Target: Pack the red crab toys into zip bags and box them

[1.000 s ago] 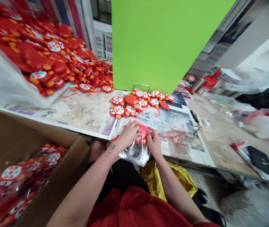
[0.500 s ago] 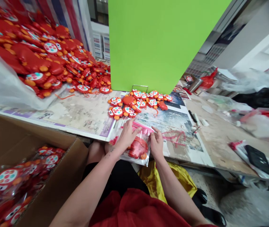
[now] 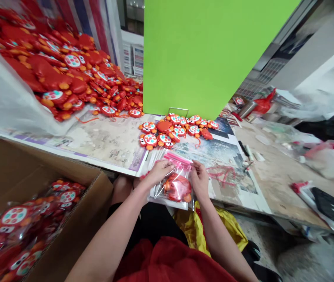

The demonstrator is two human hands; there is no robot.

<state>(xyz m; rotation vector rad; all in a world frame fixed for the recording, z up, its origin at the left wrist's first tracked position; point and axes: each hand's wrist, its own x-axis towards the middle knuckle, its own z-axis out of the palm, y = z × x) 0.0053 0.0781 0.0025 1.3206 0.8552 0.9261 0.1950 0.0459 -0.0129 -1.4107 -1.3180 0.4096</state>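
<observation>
A clear zip bag (image 3: 181,169) with a bright pink strip along its top lies at the table's near edge, its lower end over my lap. Inside it shows a red and orange toy (image 3: 178,188), partly masked by glare on the plastic. My left hand (image 3: 160,172) is closed at the bag's upper left side, fingertips pinched on the plastic. At the upper right corner, my right hand (image 3: 199,174) pinches the end of the pink strip. More clear bags seem to lie beneath this one. Several loose red crab-like toys (image 3: 165,126) sit just beyond.
A large heap of the toys (image 3: 81,76) spills from a white sack at left. Bagged toys fill part of a cardboard box (image 3: 75,219) by my left arm. A green panel (image 3: 196,58) stands behind; pink strips (image 3: 222,174) and a black phone-like object (image 3: 330,205) lie right.
My left hand has drawn back from across the pink strip to the bag's left side, showing more of the strip. My right hand stays at the corner. The view has shifted slightly.
</observation>
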